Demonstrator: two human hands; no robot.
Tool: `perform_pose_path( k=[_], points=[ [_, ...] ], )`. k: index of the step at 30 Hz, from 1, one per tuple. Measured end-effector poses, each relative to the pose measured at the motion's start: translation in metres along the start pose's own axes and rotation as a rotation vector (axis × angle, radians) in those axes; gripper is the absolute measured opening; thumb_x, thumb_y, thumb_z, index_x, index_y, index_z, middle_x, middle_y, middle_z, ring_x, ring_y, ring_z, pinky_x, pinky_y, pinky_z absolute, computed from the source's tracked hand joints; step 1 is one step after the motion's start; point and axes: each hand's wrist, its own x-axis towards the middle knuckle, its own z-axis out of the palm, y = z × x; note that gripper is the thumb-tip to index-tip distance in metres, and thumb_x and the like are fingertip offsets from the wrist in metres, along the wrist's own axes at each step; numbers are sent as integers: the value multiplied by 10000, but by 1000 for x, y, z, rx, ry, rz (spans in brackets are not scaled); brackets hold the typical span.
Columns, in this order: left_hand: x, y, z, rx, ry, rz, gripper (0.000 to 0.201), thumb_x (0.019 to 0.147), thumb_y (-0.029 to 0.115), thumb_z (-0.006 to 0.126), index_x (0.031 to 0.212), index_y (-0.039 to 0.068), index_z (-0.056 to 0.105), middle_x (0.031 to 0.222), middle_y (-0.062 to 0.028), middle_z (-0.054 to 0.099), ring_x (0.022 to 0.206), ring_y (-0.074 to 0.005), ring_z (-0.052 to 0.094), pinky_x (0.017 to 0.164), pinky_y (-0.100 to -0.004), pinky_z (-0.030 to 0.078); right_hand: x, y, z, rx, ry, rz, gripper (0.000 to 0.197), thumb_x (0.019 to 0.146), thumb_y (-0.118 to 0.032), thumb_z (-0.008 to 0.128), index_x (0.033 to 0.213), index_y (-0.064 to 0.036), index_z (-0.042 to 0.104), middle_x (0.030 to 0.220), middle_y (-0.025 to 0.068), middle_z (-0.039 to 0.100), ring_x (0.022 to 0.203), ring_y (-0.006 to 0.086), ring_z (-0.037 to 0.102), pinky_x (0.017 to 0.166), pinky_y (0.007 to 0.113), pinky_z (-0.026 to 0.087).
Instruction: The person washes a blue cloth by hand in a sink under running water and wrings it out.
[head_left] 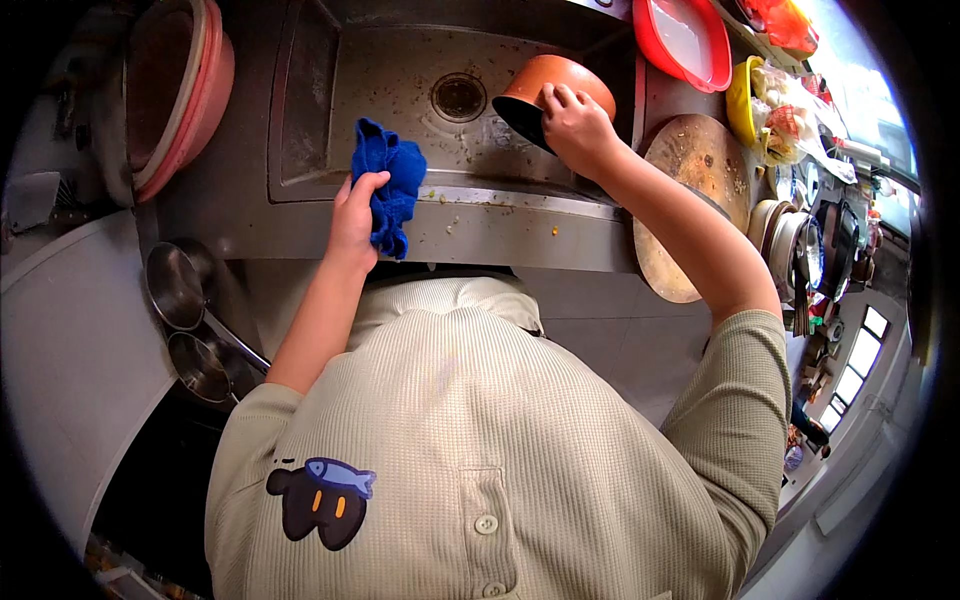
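Note:
A bunched blue cloth is gripped in my left hand, over the front edge of the metal sink. My right hand holds an orange-brown pot by its rim, thumb side out of sight. The pot is tilted on its side above the right part of the basin, its dark opening turned to the left and down. Left of the pot, the round drain shows in the basin floor. Food scraps dot the basin and the front ledge.
Pink basins stand left of the sink. Two metal saucepans are at the lower left. On the right are a round wooden cutting board, a red basin, a yellow basin with bags, and stacked dishes.

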Motion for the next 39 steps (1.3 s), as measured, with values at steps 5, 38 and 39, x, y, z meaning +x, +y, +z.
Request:
perform_pose_path(
  k=[5,38,39],
  points=[
    [8,-10,18,604,-146,315,341,832,272,525,876,-55,609,938,-87,609,838,-177,572,802,-266,411,-3,5,-8,3,-43,18,167,642,-192,553,715,-84,656,944,118,551,885,206,507,545,259,443],
    [50,-60,192,394,-841,-172,677,695,274,640,1293,104,373,1214,-111,469,1033,-225,468,894,-331,359,-41,22,-100,188,10,370,290,655,-106,587,928,-9,578,1087,87,539,980,238,524,685,315,503],
    [52,-64,185,458,-768,-85,732,676,222,623,1324,83,310,1215,-135,462,1040,-242,466,893,-337,368,-38,23,-99,196,14,447,276,659,-114,589,922,-32,579,1042,67,549,969,241,530,679,319,504]
  ],
)
